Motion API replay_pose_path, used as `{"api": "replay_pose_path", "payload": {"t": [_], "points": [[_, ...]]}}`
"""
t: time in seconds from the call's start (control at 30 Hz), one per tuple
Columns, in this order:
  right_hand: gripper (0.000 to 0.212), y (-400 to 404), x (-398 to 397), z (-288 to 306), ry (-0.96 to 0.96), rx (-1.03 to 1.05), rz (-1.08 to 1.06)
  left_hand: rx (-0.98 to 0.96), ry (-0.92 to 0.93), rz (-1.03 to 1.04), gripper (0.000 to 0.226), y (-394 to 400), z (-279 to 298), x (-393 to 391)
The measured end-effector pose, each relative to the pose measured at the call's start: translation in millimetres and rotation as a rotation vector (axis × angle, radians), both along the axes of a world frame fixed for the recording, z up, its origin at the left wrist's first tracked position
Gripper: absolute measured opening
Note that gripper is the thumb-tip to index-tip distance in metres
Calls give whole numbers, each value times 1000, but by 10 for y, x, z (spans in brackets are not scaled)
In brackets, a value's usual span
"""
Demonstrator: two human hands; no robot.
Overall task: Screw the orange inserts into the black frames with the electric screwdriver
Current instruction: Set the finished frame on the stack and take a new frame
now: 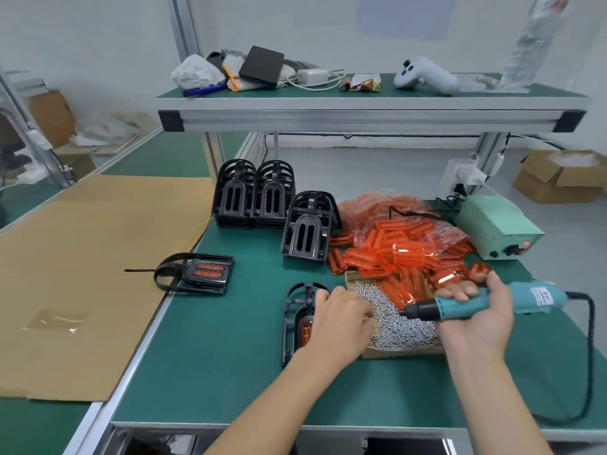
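Right grip: the right hand (pixel 476 310) is curled around the teal electric screwdriver (pixel 473 305), held level with its black tip pointing left over the box of screws (pixel 394 320).
Left grip: the left hand (pixel 338 318) is laid over a black frame (pixel 294 320); its fingers reach the screws, though whether one is pinched cannot be told.
Frame in work: flat on the green tabletop (pixel 213 356), an orange insert (pixel 305 330) is seen inside.
Loose inserts: a pile of orange inserts (pixel 400 254) is heaped behind the box.
Frame stock: empty stacked frames (pixel 253 195) are stood further back.
Finished piece: a fitted frame (pixel 203 272) is laid to the left.
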State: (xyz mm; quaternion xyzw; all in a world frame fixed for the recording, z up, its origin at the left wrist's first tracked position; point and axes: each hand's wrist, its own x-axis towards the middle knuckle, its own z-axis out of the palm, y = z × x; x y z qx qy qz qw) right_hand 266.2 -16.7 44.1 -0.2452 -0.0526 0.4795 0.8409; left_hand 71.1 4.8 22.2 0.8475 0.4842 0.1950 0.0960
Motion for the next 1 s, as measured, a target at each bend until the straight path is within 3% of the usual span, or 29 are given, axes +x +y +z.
{"api": "replay_pose_path", "payload": {"t": [0.17, 0.33, 0.5, 0.63, 0.8, 1.0], "points": [[23, -60, 85, -144, 47, -40, -21, 0, 365, -61, 15, 36, 33, 375], [26, -59, 79, -154, 37, -52, -21, 1, 349, -60, 11, 46, -41, 409], [27, -31, 39, -91, 45, -42, -18, -17, 95, -47, 30, 40, -138, 296], [26, -18, 0, -24, 42, -38, -10, -74, -93, 1, 25, -2, -105, 208], [25, -31, -65, 79, 45, -20, 0, -438, -705, 184, 8, -177, -23, -35], [24, -10, -289, 184, 45, -6, 55, -538, -1029, 205, 7, -438, 18, -293]]}}
